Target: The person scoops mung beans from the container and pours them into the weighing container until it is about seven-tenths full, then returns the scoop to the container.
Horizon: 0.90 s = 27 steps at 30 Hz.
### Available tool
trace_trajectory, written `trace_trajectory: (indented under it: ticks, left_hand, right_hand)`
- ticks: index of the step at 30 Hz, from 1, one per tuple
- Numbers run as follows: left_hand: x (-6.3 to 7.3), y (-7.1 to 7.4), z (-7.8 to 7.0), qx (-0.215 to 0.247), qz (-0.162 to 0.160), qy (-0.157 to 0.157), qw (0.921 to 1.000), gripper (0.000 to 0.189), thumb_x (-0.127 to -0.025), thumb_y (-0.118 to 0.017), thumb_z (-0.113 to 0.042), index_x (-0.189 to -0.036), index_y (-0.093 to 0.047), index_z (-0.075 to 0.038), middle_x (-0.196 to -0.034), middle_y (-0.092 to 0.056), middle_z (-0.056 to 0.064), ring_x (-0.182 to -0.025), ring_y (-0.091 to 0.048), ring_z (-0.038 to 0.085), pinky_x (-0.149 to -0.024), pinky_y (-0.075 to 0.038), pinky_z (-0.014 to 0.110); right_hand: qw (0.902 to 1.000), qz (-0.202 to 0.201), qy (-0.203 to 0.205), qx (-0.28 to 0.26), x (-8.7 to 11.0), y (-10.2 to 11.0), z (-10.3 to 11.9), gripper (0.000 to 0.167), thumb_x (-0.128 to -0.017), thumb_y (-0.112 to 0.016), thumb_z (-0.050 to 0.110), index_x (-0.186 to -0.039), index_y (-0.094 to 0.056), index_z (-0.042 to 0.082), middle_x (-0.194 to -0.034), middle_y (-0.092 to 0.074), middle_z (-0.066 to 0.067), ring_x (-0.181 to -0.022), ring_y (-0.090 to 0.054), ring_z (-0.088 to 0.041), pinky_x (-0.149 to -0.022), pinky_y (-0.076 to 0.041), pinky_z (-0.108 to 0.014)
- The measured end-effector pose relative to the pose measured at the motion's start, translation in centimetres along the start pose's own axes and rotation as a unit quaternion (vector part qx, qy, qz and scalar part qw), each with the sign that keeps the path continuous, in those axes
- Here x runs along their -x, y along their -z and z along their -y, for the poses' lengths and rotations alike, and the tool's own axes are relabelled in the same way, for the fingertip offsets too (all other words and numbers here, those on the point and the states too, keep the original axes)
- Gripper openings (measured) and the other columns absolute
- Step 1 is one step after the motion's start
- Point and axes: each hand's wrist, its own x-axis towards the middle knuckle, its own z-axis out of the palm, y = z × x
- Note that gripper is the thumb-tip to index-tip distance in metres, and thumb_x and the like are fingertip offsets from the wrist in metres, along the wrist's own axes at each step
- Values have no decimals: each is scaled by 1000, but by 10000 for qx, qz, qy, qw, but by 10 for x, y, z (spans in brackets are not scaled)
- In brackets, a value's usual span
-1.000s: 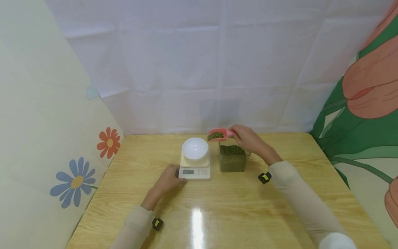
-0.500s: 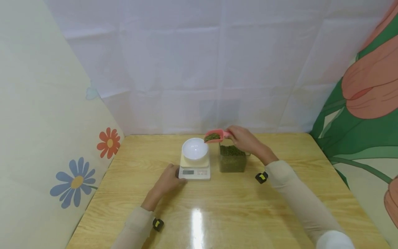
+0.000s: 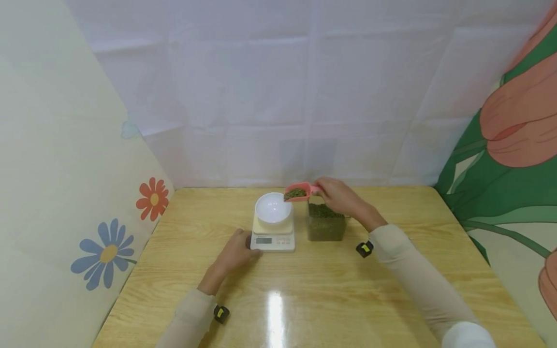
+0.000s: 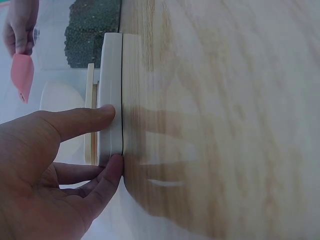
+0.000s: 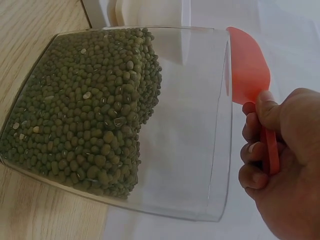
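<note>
My right hand [image 3: 344, 197] grips the handle of a pink scoop [image 3: 308, 189] loaded with green mung beans. The scoop's lip overlaps the right rim of a white bowl [image 3: 271, 212] in the head view; the scoop stays nearly level. The bowl sits on a white kitchen scale [image 3: 285, 245], its inside showing bare. At the scale's front left corner, my left hand [image 3: 237, 249] holds on, thumb [image 4: 102, 118] against the front edge and fingers at the side. A clear square container [image 5: 185, 125] of mung beans [image 5: 90, 110] stands right of the scale, below my right hand.
The wooden table [image 3: 313, 299] runs back to a white cloth backdrop [image 3: 243, 96]. Flower-printed panels [image 3: 48, 169] flank it on both sides. A black wrist camera [image 3: 364, 249] hangs at each cuff.
My right hand has carried the loaded scoop left and slightly down, from over the container's left edge to the bowl's right rim. The left hand and the scale have stayed put.
</note>
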Motion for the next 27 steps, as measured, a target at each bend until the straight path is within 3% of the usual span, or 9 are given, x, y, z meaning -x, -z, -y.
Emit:
trace_trajectory:
  ticks: [27]
  left_hand:
    - [-2, -1, 1, 55, 7, 4, 10000, 53, -84, -88, -15, -131, -71, 0, -106, -59, 8, -97, -52, 20, -90, -54, 41]
  right_hand:
    - [9998, 89, 167, 48, -6, -7, 1, 23, -109, -58, 14, -118, -69, -4, -107, -74, -17, -101, -71, -34, -94, -60, -50]
